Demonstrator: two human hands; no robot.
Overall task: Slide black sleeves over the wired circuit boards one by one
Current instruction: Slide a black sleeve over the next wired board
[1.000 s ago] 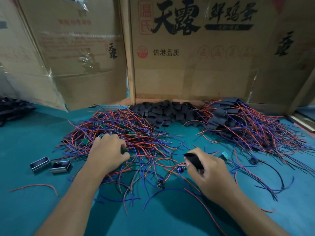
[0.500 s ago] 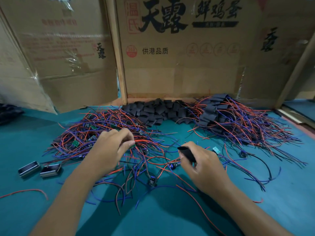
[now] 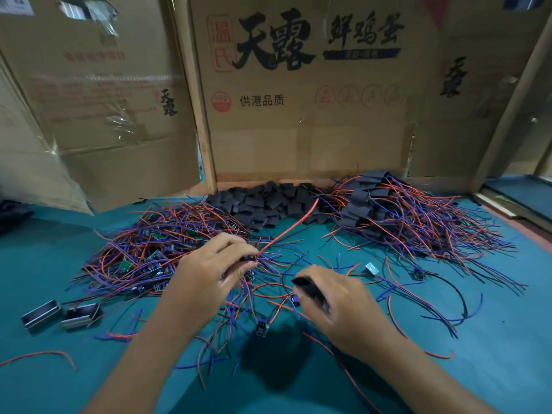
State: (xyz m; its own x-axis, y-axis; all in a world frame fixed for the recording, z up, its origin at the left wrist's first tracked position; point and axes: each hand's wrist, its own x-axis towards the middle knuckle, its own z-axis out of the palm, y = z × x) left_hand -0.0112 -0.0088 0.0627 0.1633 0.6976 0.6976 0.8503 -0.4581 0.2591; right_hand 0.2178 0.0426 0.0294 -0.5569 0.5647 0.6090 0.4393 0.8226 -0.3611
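- Black sleeve [image 3: 307,289]: soft, matte, flattened tube, sitting pinched in the right hand [image 3: 343,312] above the teal table [image 3: 493,339]; its long axis is running from the hand up and to the left, open end pointing toward the left hand [image 3: 209,279].
- Wired circuit board [image 3: 250,259]: small dark piece, mostly hidden, being gripped at the left hand's curled fingertips; its thin red wire [image 3: 286,231] is arcing up and to the right toward the loose sleeves.
- Unsleeved boards pile [image 3: 155,252]: green boards tangling with red and blue wires, lying left of centre.
- Loose sleeves heap [image 3: 268,204]: flat black pieces lying against the cardboard wall [image 3: 298,138].
- Sleeved boards pile [image 3: 403,216]: lying far right, wires fanning outward.
- Two metal rectangular parts [image 3: 59,313]: lying side by side, near left.
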